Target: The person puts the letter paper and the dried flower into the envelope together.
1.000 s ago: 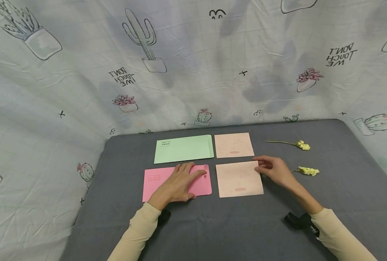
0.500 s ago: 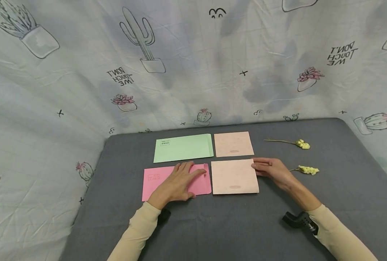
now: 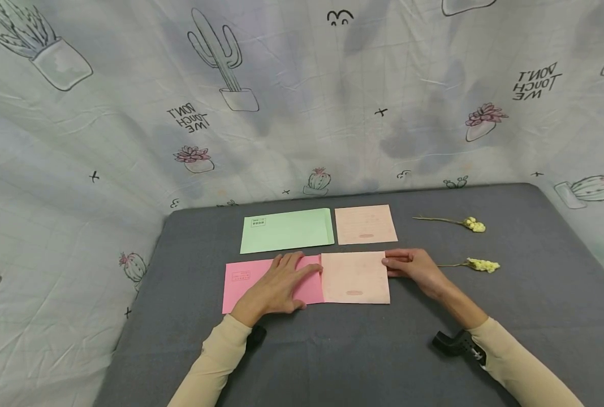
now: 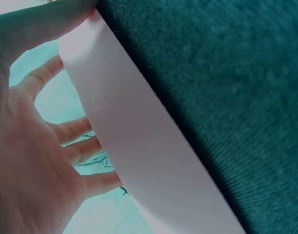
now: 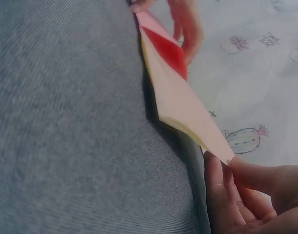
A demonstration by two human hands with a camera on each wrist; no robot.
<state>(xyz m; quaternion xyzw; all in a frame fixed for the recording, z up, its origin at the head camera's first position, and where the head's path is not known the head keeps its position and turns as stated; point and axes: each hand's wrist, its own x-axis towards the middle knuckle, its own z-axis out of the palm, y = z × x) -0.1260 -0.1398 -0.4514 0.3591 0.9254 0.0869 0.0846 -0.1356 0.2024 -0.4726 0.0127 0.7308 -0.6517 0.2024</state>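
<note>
A pink envelope (image 3: 309,291) lies on the grey table, its mouth to the right. My left hand (image 3: 276,285) is spread over it, fingertips touching its far part and thumb near the front edge. My right hand (image 3: 419,271) pinches the right edge of a peach paper sheet (image 3: 355,280) between thumb and fingers. The sheet's left end meets the envelope's mouth; how far inside it sits is hard to tell. In the right wrist view the mouth gapes, its red inside (image 5: 168,51) showing beside the slightly bent sheet (image 5: 180,100).
Behind lie a green envelope (image 3: 287,232) and a second peach sheet (image 3: 365,225). Two yellow dried flowers on stems, an upper one (image 3: 474,225) and a lower one (image 3: 482,265), lie to the right. A printed cloth (image 3: 302,102) hangs behind the table.
My right hand has slid the near peach sheet leftward from beside the pink envelope up to its mouth. My left hand has stayed in place on the envelope.
</note>
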